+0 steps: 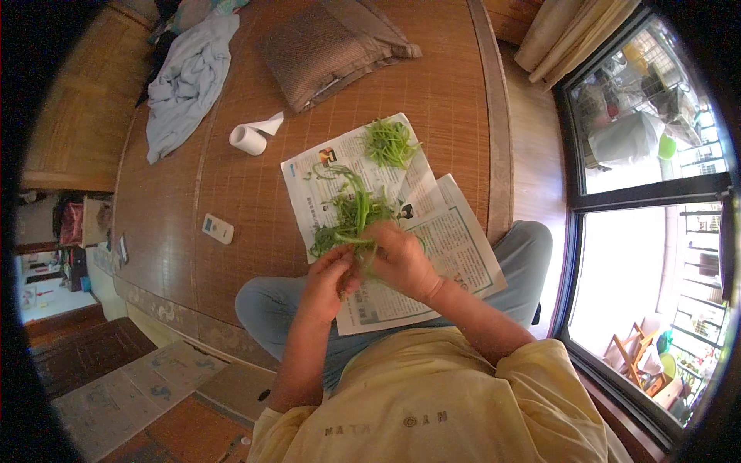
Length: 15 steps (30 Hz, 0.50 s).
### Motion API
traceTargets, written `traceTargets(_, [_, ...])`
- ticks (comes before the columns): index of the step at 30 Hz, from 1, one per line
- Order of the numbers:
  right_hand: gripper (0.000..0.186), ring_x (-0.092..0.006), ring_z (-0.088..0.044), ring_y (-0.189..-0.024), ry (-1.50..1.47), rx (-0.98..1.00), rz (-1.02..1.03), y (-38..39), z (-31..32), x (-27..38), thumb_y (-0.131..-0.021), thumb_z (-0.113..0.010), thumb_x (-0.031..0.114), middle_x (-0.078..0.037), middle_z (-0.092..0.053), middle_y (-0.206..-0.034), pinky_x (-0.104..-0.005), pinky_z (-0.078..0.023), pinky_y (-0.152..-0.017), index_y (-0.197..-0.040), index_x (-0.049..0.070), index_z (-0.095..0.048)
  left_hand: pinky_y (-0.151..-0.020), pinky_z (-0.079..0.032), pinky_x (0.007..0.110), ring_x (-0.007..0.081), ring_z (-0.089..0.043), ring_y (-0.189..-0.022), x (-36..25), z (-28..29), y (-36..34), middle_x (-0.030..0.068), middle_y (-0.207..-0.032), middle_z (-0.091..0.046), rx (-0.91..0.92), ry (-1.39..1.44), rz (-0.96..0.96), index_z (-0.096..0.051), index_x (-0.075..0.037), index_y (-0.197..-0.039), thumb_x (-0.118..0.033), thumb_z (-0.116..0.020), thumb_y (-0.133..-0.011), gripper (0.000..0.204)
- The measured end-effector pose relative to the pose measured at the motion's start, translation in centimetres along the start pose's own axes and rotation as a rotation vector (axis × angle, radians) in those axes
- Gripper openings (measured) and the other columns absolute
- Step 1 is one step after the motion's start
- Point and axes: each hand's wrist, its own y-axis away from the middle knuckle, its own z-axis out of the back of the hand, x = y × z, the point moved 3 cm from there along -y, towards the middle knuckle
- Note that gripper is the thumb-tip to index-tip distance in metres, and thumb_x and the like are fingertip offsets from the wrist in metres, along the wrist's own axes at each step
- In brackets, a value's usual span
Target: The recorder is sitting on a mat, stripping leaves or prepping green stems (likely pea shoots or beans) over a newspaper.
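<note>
My left hand (pixel 332 279) is closed on the lower end of some leafy green stems (pixel 351 242), its thumb and fingers pinched together. Close against it, my right hand (pixel 401 261) is also closed on the stems, its fingers curled and slightly blurred. Behind both hands a loose heap of leafy greens (pixel 361 207) lies on the spread newspaper (pixel 309 202). Farther off, a smaller pile of trimmed green stems (pixel 390 143) rests near the paper's far right corner. A second newspaper sheet (pixel 455 239) reaches over my crossed legs.
A toilet paper roll (pixel 248 140) and a white remote control (pixel 218 229) lie on the brown mat (pixel 255 201) to the left. Farther back are a brown pillow (pixel 332 54) and a light blue cloth (pixel 193 81). A dark-framed glass door (pixel 575 193) stands at the right.
</note>
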Motion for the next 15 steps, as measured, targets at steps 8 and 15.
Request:
traceTargets(8, [0.024, -0.0327, -0.061, -0.083, 0.21, 0.076, 0.338, 0.5, -1.7, 1.1, -0.068, -0.064, -0.005, -0.015, -0.06, -0.092, -0.0371, -0.051, -0.072, -0.09, 0.003, -0.06, -0.057, -0.044, 0.022, 0.008, -0.057, -0.067, 1.5, 0.9, -0.8, 0.0007, -0.086, -0.062, -0.033, 0.299, 0.056, -0.06, -0.002, -0.108, -0.016, -0.058, -0.093, 0.021])
traceTargets(15, [0.023, -0.021, -0.06, -0.079, -0.176, -0.108, 0.051, 1.5, -1.9, -1.5, -0.078, -0.06, -0.004, -0.009, -0.061, -0.091, -0.0317, -0.051, -0.071, -0.099, 0.003, -0.059, -0.064, -0.048, 0.023, 0.009, -0.06, -0.073, 1.3, 1.8, -1.9, 0.0013, -0.086, -0.063, -0.068, 0.053, -0.152, -0.061, -0.003, -0.106, -0.009, -0.059, -0.091, 0.016])
